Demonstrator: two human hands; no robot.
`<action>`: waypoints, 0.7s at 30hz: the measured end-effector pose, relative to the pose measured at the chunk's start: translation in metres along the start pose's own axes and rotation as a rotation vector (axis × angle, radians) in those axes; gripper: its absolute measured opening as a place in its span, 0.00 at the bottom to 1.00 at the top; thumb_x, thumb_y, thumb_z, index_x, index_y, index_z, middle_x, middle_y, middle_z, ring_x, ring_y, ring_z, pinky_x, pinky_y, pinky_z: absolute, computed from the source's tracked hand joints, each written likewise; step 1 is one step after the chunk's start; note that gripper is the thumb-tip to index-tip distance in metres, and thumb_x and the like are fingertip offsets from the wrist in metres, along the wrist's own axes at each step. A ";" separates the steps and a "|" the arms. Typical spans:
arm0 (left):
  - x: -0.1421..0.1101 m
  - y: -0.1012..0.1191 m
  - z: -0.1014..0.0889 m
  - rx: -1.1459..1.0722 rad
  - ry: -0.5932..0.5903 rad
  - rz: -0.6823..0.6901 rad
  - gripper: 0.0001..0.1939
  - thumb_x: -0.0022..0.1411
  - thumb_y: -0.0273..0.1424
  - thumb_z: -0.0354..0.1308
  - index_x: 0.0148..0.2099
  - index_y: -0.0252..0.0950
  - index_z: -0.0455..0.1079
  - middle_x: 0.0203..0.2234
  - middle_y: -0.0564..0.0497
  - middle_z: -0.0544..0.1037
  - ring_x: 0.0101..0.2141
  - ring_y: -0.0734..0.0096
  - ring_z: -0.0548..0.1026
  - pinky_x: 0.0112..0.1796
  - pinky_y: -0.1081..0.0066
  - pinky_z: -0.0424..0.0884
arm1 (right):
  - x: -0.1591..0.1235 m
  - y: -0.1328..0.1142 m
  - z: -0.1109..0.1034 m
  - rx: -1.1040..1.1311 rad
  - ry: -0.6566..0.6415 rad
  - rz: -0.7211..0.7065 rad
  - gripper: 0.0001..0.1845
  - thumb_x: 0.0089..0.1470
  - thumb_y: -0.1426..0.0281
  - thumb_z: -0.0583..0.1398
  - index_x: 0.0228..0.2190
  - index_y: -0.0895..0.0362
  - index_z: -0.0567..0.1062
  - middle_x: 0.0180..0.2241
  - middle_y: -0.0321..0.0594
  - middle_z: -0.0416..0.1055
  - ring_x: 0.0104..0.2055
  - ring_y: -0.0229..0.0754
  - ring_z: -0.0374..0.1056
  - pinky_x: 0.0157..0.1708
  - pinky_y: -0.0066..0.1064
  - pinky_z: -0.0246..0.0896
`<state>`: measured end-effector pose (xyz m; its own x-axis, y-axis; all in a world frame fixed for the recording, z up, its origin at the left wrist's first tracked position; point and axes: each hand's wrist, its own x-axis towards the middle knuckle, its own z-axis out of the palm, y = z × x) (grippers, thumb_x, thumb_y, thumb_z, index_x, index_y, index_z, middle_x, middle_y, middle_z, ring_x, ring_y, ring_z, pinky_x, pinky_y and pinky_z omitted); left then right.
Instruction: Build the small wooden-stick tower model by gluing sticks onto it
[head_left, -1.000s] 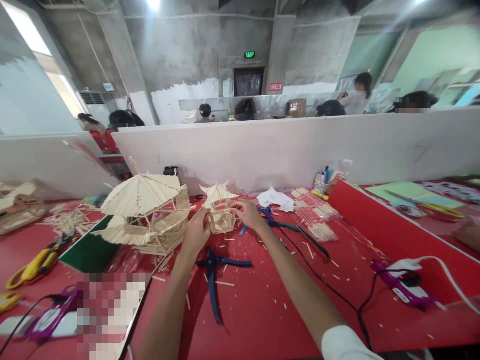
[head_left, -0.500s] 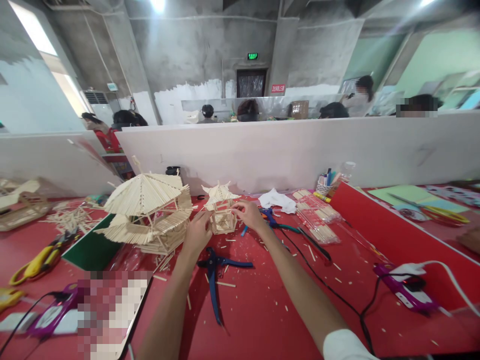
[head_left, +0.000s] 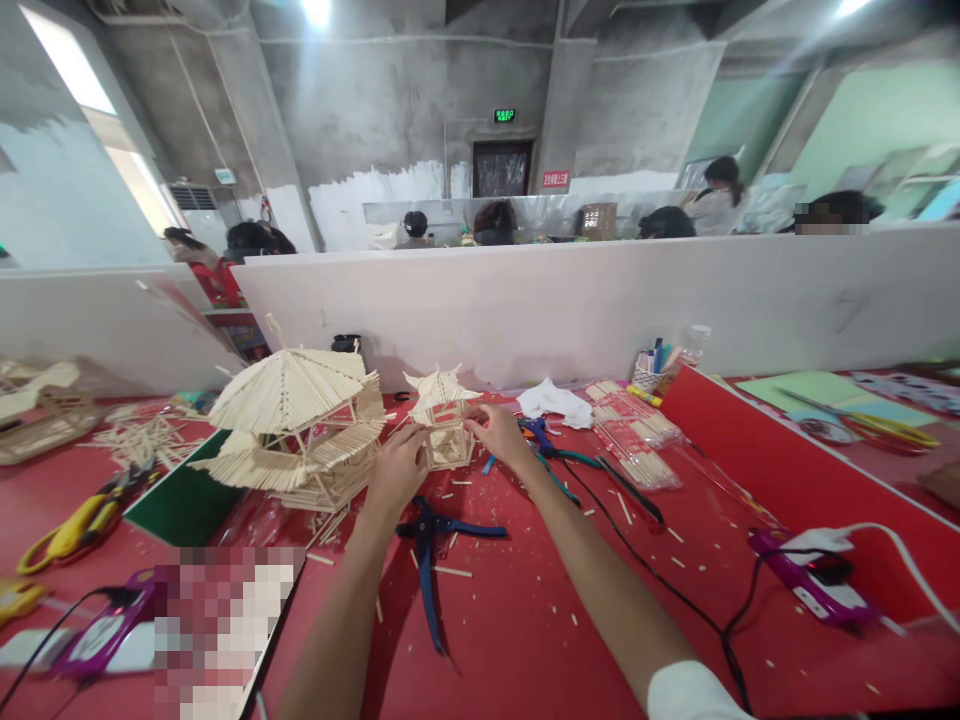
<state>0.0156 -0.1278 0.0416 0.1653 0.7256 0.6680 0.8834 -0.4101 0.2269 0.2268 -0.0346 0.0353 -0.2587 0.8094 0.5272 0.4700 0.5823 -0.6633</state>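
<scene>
Over the red tabletop (head_left: 525,640) now, and up against a long white partition (head_left: 570,310), stretching nearly the full width, with a break toward the left. Beyond it, a clear screen (head_left: 442,212), catching a bit of glare. Farther back, raw grey: a concrete wall (head_left: 360,110), blotchy, daubed with ragged white low down. Near the centre, a dark doorway (head_left: 502,170), and above it, glowing green, an exit sign (head_left: 505,115)! Just to the right, a concrete pillar (head_left: 568,110) bearing a small red sign (head_left: 555,179). Over on the left, a bright, slanting window (head_left: 67,60), with a louvred vent (head_left: 193,196) near its lower end. Far right, a pale green wall (head_left: 885,105). Overhead, a ceiling light (head_left: 316,12), blazing white.
</scene>
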 end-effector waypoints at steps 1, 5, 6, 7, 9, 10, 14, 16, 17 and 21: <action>0.000 0.000 0.000 0.010 0.002 0.002 0.19 0.60 0.20 0.51 0.49 0.39 0.77 0.49 0.46 0.80 0.47 0.59 0.78 0.50 0.62 0.74 | 0.000 0.001 0.000 0.004 0.008 0.007 0.07 0.54 0.74 0.62 0.35 0.56 0.81 0.33 0.42 0.80 0.33 0.43 0.74 0.37 0.33 0.66; 0.000 0.001 0.000 0.042 0.007 0.003 0.19 0.60 0.21 0.51 0.48 0.39 0.77 0.49 0.47 0.80 0.47 0.59 0.78 0.49 0.62 0.75 | 0.001 0.005 -0.003 0.034 0.009 0.006 0.08 0.53 0.76 0.61 0.35 0.56 0.79 0.35 0.41 0.80 0.36 0.42 0.75 0.41 0.33 0.68; 0.000 0.001 0.000 0.047 0.006 0.003 0.19 0.60 0.21 0.51 0.48 0.39 0.77 0.49 0.47 0.80 0.47 0.59 0.78 0.49 0.62 0.75 | 0.001 0.005 -0.003 0.040 0.004 0.004 0.08 0.53 0.76 0.61 0.35 0.56 0.79 0.35 0.40 0.80 0.36 0.42 0.75 0.41 0.33 0.68; 0.000 0.002 0.000 0.050 0.003 0.002 0.19 0.60 0.21 0.51 0.48 0.39 0.77 0.49 0.46 0.80 0.46 0.59 0.78 0.49 0.62 0.75 | 0.001 0.005 -0.003 0.044 0.000 0.004 0.07 0.53 0.75 0.61 0.35 0.56 0.79 0.34 0.40 0.80 0.36 0.42 0.75 0.41 0.32 0.68; 0.000 0.002 -0.001 0.053 -0.002 0.001 0.19 0.59 0.20 0.52 0.48 0.39 0.77 0.49 0.46 0.80 0.46 0.58 0.78 0.49 0.62 0.74 | 0.001 0.003 -0.002 0.046 -0.005 0.007 0.06 0.53 0.75 0.62 0.33 0.56 0.79 0.33 0.40 0.80 0.35 0.42 0.75 0.40 0.33 0.68; 0.000 0.002 -0.001 0.055 -0.003 -0.001 0.19 0.59 0.20 0.52 0.48 0.39 0.77 0.49 0.46 0.80 0.46 0.58 0.78 0.49 0.62 0.74 | 0.001 0.002 -0.001 0.045 -0.005 0.011 0.05 0.53 0.74 0.62 0.33 0.56 0.79 0.33 0.40 0.80 0.34 0.42 0.75 0.39 0.33 0.68; 0.000 0.001 0.000 0.059 -0.003 -0.008 0.19 0.59 0.20 0.52 0.48 0.39 0.77 0.49 0.46 0.80 0.47 0.58 0.78 0.50 0.61 0.74 | -0.001 -0.002 0.003 0.047 -0.001 0.030 0.04 0.53 0.74 0.62 0.32 0.56 0.78 0.31 0.40 0.79 0.31 0.42 0.75 0.36 0.32 0.67; -0.001 0.000 0.001 0.055 0.003 -0.006 0.19 0.59 0.20 0.52 0.48 0.39 0.77 0.49 0.46 0.80 0.47 0.59 0.78 0.51 0.61 0.74 | -0.001 -0.002 0.003 0.048 0.003 0.035 0.04 0.53 0.74 0.62 0.32 0.57 0.78 0.31 0.40 0.79 0.31 0.42 0.75 0.36 0.32 0.67; -0.001 0.000 0.001 0.052 0.004 -0.004 0.19 0.59 0.20 0.52 0.48 0.39 0.77 0.49 0.46 0.80 0.47 0.59 0.78 0.51 0.62 0.74 | -0.001 -0.003 0.003 0.047 0.006 0.035 0.05 0.53 0.75 0.62 0.32 0.57 0.79 0.31 0.40 0.79 0.31 0.43 0.75 0.36 0.32 0.67; 0.000 0.001 0.000 0.040 0.007 -0.001 0.20 0.59 0.20 0.52 0.49 0.40 0.77 0.48 0.46 0.80 0.47 0.61 0.78 0.52 0.63 0.74 | -0.001 -0.002 0.002 0.049 0.010 0.027 0.06 0.54 0.74 0.61 0.33 0.56 0.79 0.31 0.41 0.80 0.33 0.43 0.75 0.37 0.32 0.67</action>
<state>0.0170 -0.1283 0.0415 0.1612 0.7223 0.6726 0.9006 -0.3863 0.1990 0.2242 -0.0365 0.0347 -0.2378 0.8239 0.5144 0.4348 0.5638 -0.7022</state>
